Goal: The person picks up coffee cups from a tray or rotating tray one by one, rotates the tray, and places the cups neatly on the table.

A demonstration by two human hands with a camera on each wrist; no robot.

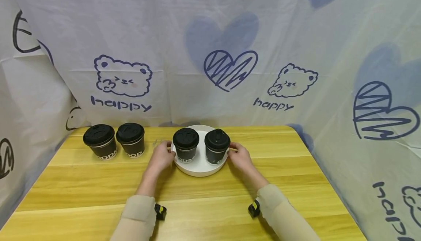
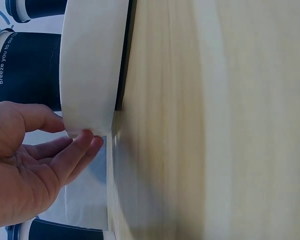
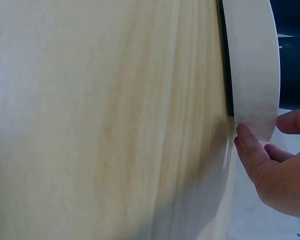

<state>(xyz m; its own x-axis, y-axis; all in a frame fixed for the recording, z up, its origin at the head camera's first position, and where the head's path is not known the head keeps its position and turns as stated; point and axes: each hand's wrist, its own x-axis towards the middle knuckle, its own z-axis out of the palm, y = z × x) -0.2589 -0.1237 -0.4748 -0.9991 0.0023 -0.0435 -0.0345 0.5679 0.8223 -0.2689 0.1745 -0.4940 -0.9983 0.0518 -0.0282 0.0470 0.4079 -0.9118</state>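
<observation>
A round white tray [image 1: 200, 170] carries two dark paper coffee cups with black lids, the left cup [image 1: 185, 140] and the right cup [image 1: 217, 141], both upright. My left hand [image 1: 162, 157] grips the tray's left side; in the left wrist view its thumb is at the rim and its fingertips [image 2: 85, 137] touch the side wall. On the opposite side my right hand [image 1: 241, 157] pinches the tray wall [image 3: 255, 65], thumb at the rim and fingers against the outside. A dark strip shows under the tray in both wrist views; I cannot tell whether it is a base or shadow.
Two more lidded coffee cups stand left of the tray, one further left [image 1: 100, 142] and one nearer [image 1: 131, 140]. They rest on the wood-grain table [image 1: 204, 215]. A white cloth [image 1: 177, 51] with hearts and bears hangs behind and along the sides.
</observation>
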